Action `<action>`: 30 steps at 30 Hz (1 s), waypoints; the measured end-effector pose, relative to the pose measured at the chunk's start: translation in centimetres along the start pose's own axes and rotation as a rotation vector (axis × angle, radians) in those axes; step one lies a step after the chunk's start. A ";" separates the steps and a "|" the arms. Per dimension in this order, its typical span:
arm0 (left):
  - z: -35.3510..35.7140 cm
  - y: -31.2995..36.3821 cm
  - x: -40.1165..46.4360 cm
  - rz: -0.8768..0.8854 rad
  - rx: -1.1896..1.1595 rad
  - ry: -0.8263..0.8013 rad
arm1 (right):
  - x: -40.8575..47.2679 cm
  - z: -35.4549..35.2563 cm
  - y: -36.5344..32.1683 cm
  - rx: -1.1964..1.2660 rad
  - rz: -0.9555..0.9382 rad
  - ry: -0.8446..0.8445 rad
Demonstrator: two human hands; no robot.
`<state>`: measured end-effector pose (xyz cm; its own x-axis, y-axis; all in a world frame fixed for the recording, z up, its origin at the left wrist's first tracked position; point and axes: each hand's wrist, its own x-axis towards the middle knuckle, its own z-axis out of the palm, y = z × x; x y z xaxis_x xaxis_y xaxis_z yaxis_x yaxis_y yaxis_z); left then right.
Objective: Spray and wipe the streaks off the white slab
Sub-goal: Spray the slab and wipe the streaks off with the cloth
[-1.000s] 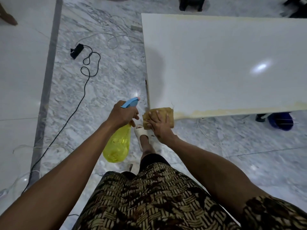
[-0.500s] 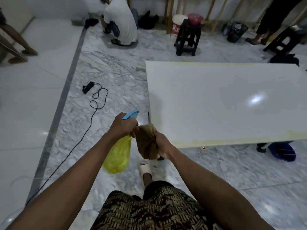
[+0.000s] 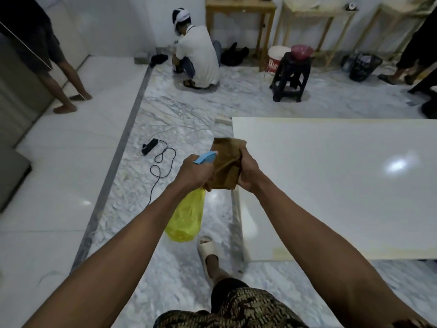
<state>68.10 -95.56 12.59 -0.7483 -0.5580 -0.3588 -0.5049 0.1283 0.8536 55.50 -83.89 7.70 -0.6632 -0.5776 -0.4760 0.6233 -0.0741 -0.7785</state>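
Note:
The white slab (image 3: 331, 185) fills the right half of the view, with yellowish tape along its edges. My left hand (image 3: 195, 172) grips a yellow spray bottle (image 3: 185, 216) by its blue nozzle (image 3: 205, 157), which points at a brown cloth (image 3: 227, 162). My right hand (image 3: 247, 171) holds that cloth bunched up in the air, just off the slab's left edge. Both hands are close together, fingers touching the cloth's lower part.
A black power strip (image 3: 149, 146) and its cable (image 3: 163, 162) lie on the marble floor to the left. A person squats at the back (image 3: 198, 58). A black stool (image 3: 292, 76), a white bucket (image 3: 276, 59) and wooden tables stand beyond the slab. My sandalled foot (image 3: 208, 249) is below.
My right hand lifted the cloth off the slab's near corner and bunched it in front of the nozzle. My head tilted up, bringing the room's far side into view.

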 end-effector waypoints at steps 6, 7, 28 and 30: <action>-0.6 1.2 10.5 -0.127 -0.037 -0.068 | 10.5 0.7 -3.4 0.007 0.041 0.038; -0.6 1.5 12.1 -0.139 -0.024 -0.070 | 12.1 0.4 -3.7 0.026 0.054 0.043; 2.6 -0.5 38.8 -0.228 -0.024 -0.224 | 47.7 -9.2 -6.1 -1.745 -0.184 0.110; 2.6 -1.6 39.1 -0.269 -0.039 -0.226 | 47.6 -9.8 -3.7 -1.842 -0.192 0.115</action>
<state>38.54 -115.47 -3.76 -0.6692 -0.3716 -0.6435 -0.6833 -0.0326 0.7294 17.61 -103.14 -16.11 -0.7320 -0.6122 -0.2990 -0.5839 0.7899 -0.1876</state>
